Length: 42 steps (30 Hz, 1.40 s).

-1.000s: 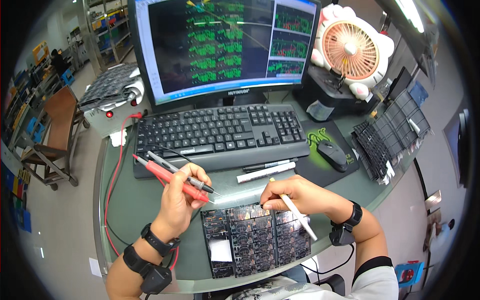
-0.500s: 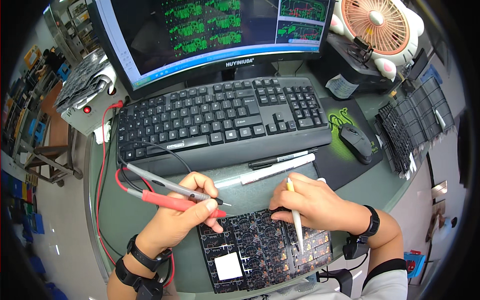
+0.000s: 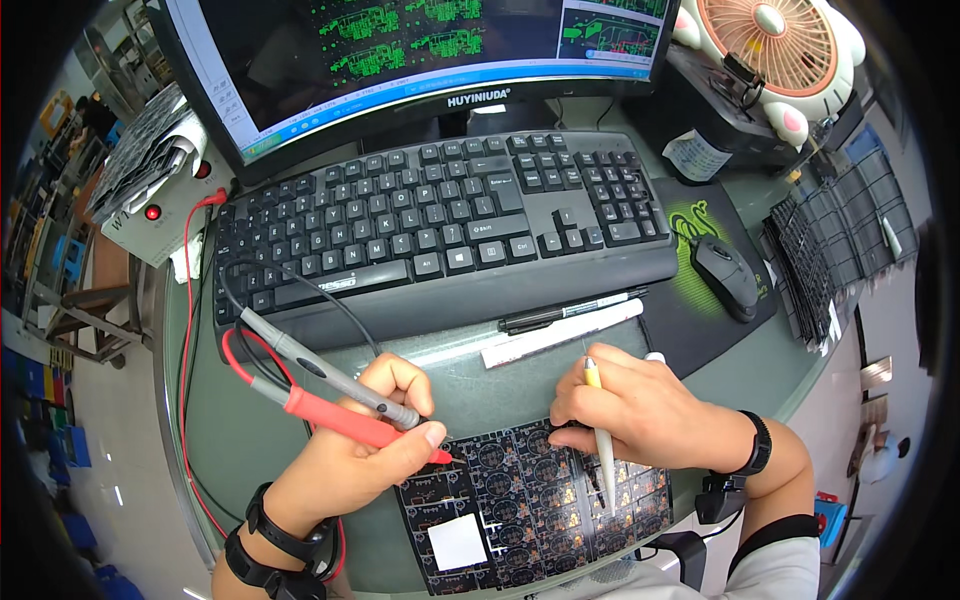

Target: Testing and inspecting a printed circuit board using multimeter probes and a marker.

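My left hand [image 3: 385, 430] is closed around two test probes, a red probe [image 3: 340, 415] and a grey probe [image 3: 320, 368] with a black front end. Their tips point at the upper left part of a black circuit board panel [image 3: 530, 570]; whether they touch it I cannot tell. My right hand [image 3: 640, 410] grips a slim white pen-like tool [image 3: 604, 455] with a yellow upper part. Its dark tip points down over the right half of the panel, and the fingertips are by the panel's top edge. A white square label [image 3: 458, 542] lies on the panel's lower left.
Beyond the hands are a black keyboard [image 3: 440, 220], a monitor [image 3: 400, 60], and a mouse [image 3: 724, 278] on its mat. Two pens [image 3: 565, 330] lie before the keyboard. Stacked black boards [image 3: 840, 240] stand at right. Red lead [image 3: 188, 330] runs along the left to a box [image 3: 150, 235].
The probe tips have come down from beyond the panel's top edge to over its upper left part. My right hand still holds the white tool nearly in place. The whole view has shifted slightly.
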Tool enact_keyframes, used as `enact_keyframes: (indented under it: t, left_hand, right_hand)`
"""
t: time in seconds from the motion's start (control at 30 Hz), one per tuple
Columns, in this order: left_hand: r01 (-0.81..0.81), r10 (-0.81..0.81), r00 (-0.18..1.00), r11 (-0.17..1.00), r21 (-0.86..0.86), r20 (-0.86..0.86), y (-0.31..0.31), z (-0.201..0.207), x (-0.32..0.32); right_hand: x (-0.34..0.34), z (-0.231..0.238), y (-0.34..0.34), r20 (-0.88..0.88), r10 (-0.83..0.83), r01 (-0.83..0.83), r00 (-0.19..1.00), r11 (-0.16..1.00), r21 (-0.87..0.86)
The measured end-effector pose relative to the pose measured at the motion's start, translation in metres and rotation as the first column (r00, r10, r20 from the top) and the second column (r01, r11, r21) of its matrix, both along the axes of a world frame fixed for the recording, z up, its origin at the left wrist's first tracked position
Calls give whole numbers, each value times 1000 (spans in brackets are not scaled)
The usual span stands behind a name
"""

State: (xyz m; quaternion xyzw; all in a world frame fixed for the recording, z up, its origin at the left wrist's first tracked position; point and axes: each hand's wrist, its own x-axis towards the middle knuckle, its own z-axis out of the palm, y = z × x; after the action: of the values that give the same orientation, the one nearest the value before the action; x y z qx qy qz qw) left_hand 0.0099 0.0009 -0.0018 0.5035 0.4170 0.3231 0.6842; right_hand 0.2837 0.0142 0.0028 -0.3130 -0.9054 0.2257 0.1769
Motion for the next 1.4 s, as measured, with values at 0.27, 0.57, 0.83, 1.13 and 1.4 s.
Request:
enact_keyframes:
  t: [0.27, 0.57, 0.83, 1.13, 1.4]
  left_hand:
    - [-11, 11, 999, 1000, -10, -36, -1, 8, 6]
    - [18, -11, 992, 999, 50, -126, -7, 4, 7]
    - [65, -54, 989, 995, 76, -138, -10, 15, 8]
    - [448, -486, 869, 853, 267, 92, -25, 22, 8]
    - [433, -448, 894, 846, 311, -25, -29, 38, 10]
  right_hand:
    - [1, 2, 0, 5, 9, -10, 1000, 999, 32]
    - [12, 17, 12, 166, -155, 64, 974, 889, 454]
    - [14, 26, 22, 191, -212, 104, 958, 882, 460]
    - [-35, 46, -11, -674, -375, -247, 636, 729, -639]
    - [-43, 43, -20, -510, -380, -203, 772, 612, -764]
